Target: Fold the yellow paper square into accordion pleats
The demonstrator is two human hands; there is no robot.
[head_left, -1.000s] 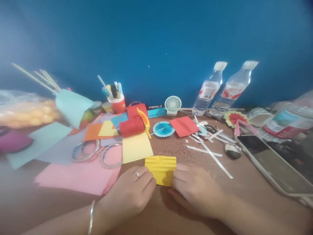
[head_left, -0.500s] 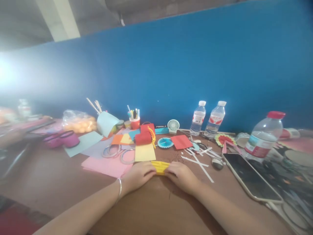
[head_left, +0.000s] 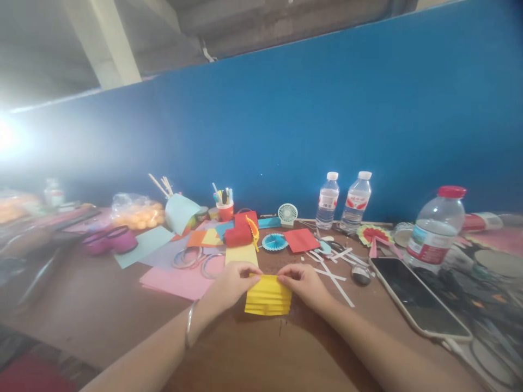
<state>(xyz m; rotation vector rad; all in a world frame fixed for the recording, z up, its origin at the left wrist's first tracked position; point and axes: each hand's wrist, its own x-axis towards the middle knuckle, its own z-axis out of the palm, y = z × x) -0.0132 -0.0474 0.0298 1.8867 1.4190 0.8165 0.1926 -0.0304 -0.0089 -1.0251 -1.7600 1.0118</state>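
Note:
A yellow sheet of paper (head_left: 268,296) with several crosswise pleats hangs between my hands, just above the brown table (head_left: 229,348). My left hand (head_left: 232,283) pinches its upper left corner between thumb and fingers, and a silver bangle is on that wrist. The upper right corner is pinched by my right hand (head_left: 304,284). Behind the hands lie a pale yellow sheet (head_left: 242,254), a red paper square (head_left: 301,240) and a round blue pleated paper fan (head_left: 274,242). Pink sheets (head_left: 174,282) with tape rolls (head_left: 187,258) lie to the left.
On the right are a phone (head_left: 420,296), a large red-capped bottle (head_left: 435,228), two water bottles (head_left: 327,201) and white paper strips (head_left: 337,280). A pen cup (head_left: 225,211), small white fan (head_left: 287,214) and bag of orange balls (head_left: 137,213) stand before the blue wall. Another person's arm (head_left: 30,245) shows at far left.
The yellow paper was pressed on the table under both hands as a narrow strip. Now it is lifted and spread taller, its pleats showing, with the hands pinching its upper corners.

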